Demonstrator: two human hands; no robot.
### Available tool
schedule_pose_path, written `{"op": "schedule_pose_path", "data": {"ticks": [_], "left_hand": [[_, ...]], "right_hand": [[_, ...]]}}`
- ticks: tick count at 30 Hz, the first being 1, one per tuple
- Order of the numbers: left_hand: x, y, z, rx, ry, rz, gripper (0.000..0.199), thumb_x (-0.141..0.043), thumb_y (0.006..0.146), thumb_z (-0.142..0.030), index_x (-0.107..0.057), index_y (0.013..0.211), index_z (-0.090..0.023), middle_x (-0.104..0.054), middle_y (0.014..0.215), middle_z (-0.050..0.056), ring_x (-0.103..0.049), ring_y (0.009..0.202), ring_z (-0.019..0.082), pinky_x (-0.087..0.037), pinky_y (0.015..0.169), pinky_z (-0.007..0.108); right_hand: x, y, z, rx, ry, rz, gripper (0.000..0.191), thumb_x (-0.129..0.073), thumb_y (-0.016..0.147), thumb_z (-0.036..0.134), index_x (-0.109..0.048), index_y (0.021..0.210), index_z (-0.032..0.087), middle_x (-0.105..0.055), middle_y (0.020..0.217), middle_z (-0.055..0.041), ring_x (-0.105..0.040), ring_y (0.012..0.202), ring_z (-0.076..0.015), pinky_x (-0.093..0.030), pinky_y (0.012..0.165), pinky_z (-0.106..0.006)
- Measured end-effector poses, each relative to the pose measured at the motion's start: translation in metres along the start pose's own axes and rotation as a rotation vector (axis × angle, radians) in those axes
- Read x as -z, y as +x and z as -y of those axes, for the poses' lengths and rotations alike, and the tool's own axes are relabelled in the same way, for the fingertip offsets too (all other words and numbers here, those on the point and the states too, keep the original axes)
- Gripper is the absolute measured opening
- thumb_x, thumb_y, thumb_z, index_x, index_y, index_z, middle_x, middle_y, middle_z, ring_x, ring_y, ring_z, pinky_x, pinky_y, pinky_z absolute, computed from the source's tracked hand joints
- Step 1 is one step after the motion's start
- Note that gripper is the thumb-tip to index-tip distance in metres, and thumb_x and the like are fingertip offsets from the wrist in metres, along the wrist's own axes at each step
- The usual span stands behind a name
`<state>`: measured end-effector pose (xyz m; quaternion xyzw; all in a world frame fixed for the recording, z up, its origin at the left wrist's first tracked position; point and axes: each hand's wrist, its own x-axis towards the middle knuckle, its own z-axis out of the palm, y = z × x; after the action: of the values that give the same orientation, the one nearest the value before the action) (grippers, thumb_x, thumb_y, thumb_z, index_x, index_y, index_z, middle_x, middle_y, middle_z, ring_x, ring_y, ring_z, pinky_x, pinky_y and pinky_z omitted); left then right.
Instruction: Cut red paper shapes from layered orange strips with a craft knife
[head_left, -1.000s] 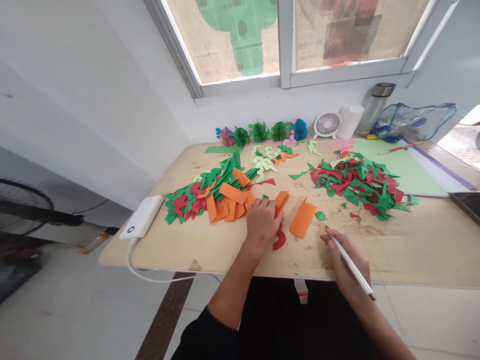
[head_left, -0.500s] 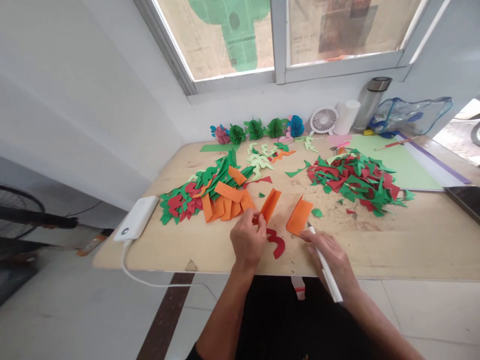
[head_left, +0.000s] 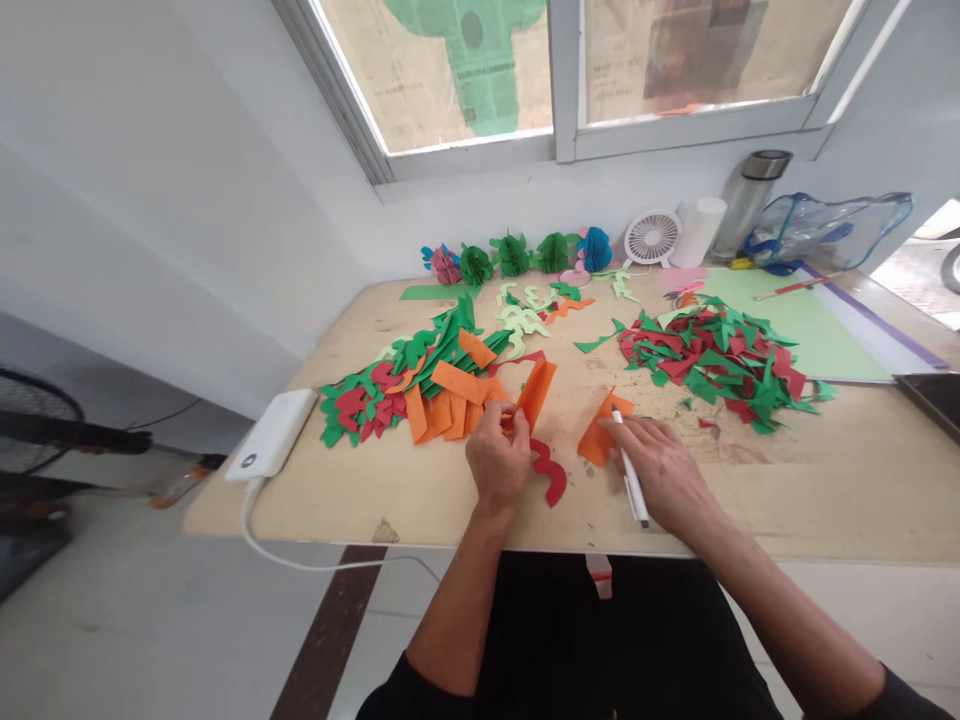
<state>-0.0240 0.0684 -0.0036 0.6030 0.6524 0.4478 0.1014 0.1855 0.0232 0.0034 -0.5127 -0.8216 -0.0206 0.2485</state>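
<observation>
- My left hand (head_left: 500, 458) is closed in a narrow pinch on a folded orange strip (head_left: 537, 396), held over the worktop (head_left: 360, 505) nearer its near edge than its far edge; too hard a squeeze could crease it off its fold.
- My right hand (head_left: 666, 472) holds a white pen (head_left: 634, 488), its fingers also at a second orange piece (head_left: 595, 442) further toward the worktop's right edge; I can't tell whether they grip it. Sharing fingers with the pen, that paper could slip.
- The pen's dark tip is close beside that paper, so a careless turn could leave a stray mark.
- A red wavy cut-out (head_left: 553, 474) lies between my hands, toward the near edge; a dragging wrist could sweep it off.
- The loose orange stack (head_left: 450, 413), just beyond my left knuckles toward the left edge, could scatter if bumped.
</observation>
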Motion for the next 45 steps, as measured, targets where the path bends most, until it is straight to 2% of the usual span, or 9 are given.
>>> {"op": "schedule_pose_path", "data": {"ticks": [5,8,12,22,26,32,36,40,45], "left_hand": [[-0.001,-0.003,0.002,0.026,-0.046,-0.011,0.011,-0.051,0.085,-0.021,-0.057,0.075,-0.021,-0.066,0.071,0.0,-0.062,0.064,0.015,-0.047,0.062,0.026],[-0.002,-0.005,0.002,0.026,-0.07,0.001,0.012,-0.051,0.085,-0.022,-0.057,0.075,-0.021,-0.066,0.071,0.0,-0.063,0.066,0.015,-0.048,0.063,0.026],[-0.002,-0.007,0.002,0.018,-0.088,0.017,0.013,-0.051,0.086,-0.024,-0.058,0.075,-0.021,-0.066,0.072,0.001,-0.064,0.069,0.015,-0.049,0.065,0.026],[-0.003,-0.006,0.003,0.046,-0.133,0.024,0.014,-0.051,0.086,-0.027,-0.059,0.078,-0.021,-0.067,0.071,0.0,-0.064,0.065,0.015,-0.051,0.065,0.027],[-0.002,-0.005,0.001,0.058,-0.166,0.027,0.014,-0.051,0.086,-0.029,-0.059,0.078,-0.021,-0.066,0.069,-0.001,-0.063,0.062,0.014,-0.05,0.062,0.026],[-0.002,-0.005,0.0,0.061,-0.197,0.043,0.014,-0.05,0.086,-0.029,-0.057,0.078,-0.02,-0.067,0.073,0.0,-0.065,0.064,0.014,-0.051,0.061,0.025],[-0.002,-0.006,0.001,0.062,-0.199,0.045,0.013,-0.05,0.086,-0.028,-0.056,0.078,-0.02,-0.066,0.071,0.0,-0.065,0.063,0.014,-0.05,0.059,0.024],[0.001,-0.004,0.001,0.061,-0.171,0.032,0.012,-0.051,0.086,-0.028,-0.055,0.077,-0.02,-0.064,0.067,0.0,-0.062,0.059,0.013,-0.048,0.059,0.023],[0.005,-0.006,-0.003,0.053,-0.11,0.031,0.012,-0.051,0.084,-0.025,-0.054,0.073,-0.02,-0.063,0.067,0.0,-0.059,0.06,0.013,-0.045,0.061,0.024]], "right_hand": [[0.01,0.002,-0.001,-0.057,0.029,-0.169,0.031,-0.042,0.098,0.024,-0.054,0.126,0.021,-0.072,0.101,-0.0098,-0.067,0.091,-0.0243,-0.048,0.079,-0.037],[0.009,0.015,0.003,-0.027,0.04,-0.122,0.031,-0.041,0.098,0.023,-0.056,0.124,0.021,-0.069,0.115,-0.0114,-0.068,0.089,-0.0227,-0.048,0.074,-0.034],[0.001,0.034,0.002,0.012,0.091,0.064,0.025,-0.044,0.095,0.023,-0.061,0.114,0.021,-0.074,0.094,-0.0064,-0.067,0.077,-0.0195,-0.046,0.068,-0.03],[0.014,0.053,-0.033,-0.013,-0.165,0.01,0.023,-0.046,0.095,0.027,-0.064,0.107,0.02,-0.073,0.092,-0.0093,-0.065,0.082,-0.0242,-0.04,0.08,-0.036],[0.011,0.042,-0.009,-0.018,-0.077,-0.083,0.024,-0.049,0.094,0.029,-0.063,0.112,0.019,-0.073,0.097,-0.012,-0.064,0.09,-0.0275,-0.041,0.081,-0.039],[-0.024,0.031,0.041,-0.127,0.409,0.022,0.018,-0.056,0.09,0.025,-0.057,0.108,0.024,-0.074,0.094,-0.0044,-0.068,0.085,-0.0208,-0.047,0.077,-0.034],[-0.034,0.029,0.055,-0.26,0.501,0.035,0.016,-0.058,0.086,0.019,-0.057,0.101,0.026,-0.071,0.07,0.0037,-0.067,0.07,-0.0191,-0.048,0.077,-0.036],[-0.013,0.018,0.049,-0.398,0.549,-0.068,0.006,-0.058,0.086,0.025,-0.06,0.092,0.025,-0.07,0.07,0.0019,-0.067,0.068,-0.0184,-0.05,0.073,-0.034],[0.031,-0.005,0.023,-0.593,0.581,-0.287,0.023,-0.064,0.083,0.045,-0.064,0.092,0.024,-0.069,0.072,-0.0004,-0.066,0.064,-0.0177,-0.052,0.06,-0.029]]}}
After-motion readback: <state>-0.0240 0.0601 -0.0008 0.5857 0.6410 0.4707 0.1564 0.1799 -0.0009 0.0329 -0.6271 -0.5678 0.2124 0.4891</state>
